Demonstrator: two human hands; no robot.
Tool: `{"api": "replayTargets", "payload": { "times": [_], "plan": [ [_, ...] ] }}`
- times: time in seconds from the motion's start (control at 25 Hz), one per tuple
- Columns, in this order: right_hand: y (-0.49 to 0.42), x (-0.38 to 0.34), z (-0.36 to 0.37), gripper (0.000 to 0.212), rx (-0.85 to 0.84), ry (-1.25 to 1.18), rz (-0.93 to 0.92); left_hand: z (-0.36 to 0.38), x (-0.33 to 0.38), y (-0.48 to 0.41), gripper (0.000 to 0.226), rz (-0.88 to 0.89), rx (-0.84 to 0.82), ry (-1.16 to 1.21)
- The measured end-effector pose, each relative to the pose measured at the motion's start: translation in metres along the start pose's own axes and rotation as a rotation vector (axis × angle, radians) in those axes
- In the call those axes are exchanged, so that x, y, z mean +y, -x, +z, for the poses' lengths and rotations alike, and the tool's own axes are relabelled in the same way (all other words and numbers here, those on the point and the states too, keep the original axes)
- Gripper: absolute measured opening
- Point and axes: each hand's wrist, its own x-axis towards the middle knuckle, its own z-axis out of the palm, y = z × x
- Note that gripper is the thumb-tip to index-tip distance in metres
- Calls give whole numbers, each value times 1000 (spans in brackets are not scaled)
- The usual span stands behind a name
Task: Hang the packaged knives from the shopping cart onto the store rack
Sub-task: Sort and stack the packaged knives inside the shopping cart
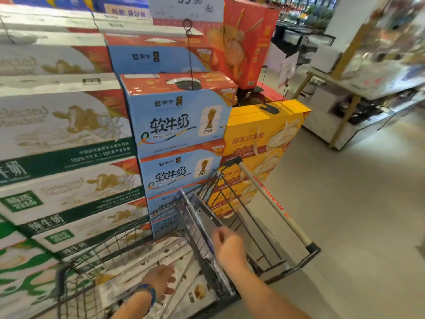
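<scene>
Glossy clear plastic wraps the packaged knife (202, 217), which is held upright on its edge by the right hand (230, 247), fingers curled round its near end, beside the wire partition of the shopping cart (271, 199). Left of and below that hand, more flat packs (147, 256) lie in the basket. The left hand (161, 282) is laid on them; whether one is gripped cannot be told. The pack could be snagged on the wires when lifted, or slipped from so narrow a hold on slick film. Stacked milk cartons (179, 120) just beyond the hand could be struck by a wide swing.
</scene>
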Motion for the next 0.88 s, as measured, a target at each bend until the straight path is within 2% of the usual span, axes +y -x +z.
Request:
{"api": "replayTargets", "payload": {
  "times": [0.04, 0.12, 0.24, 0.44, 0.56, 0.68, 0.84, 0.88],
  "plan": [
    [8, -16, 10, 25, -12, -37, -73, -11, -9, -4, 34, 9, 9, 27],
    [19, -40, 37, 29, -49, 41, -212, -31, -33, -14, 31, 78, 51, 85],
    [28, -53, 81, 35, -177, 155, -310, -48, -67, -18, 26, 145, 106, 129],
    [24, -22, 156, 26, -378, 311, -278, -65, -111, -36, 16, 40, 107, 300],
    [5, 6, 199, 27, -563, 552, -113, -60, -138, -58, 19, -25, 126, 351],
    [-13, 40, 236, 34, -703, 768, -6, -50, -154, -83, 5, -115, 125, 403],
    [-24, 93, 262, 33, -786, 804, 54, -36, -182, -112, 12, -243, 94, 466],
    [-26, 106, 270, 35, -804, 806, 94, -32, -190, -120, 20, -286, 94, 488]
  ]
}}
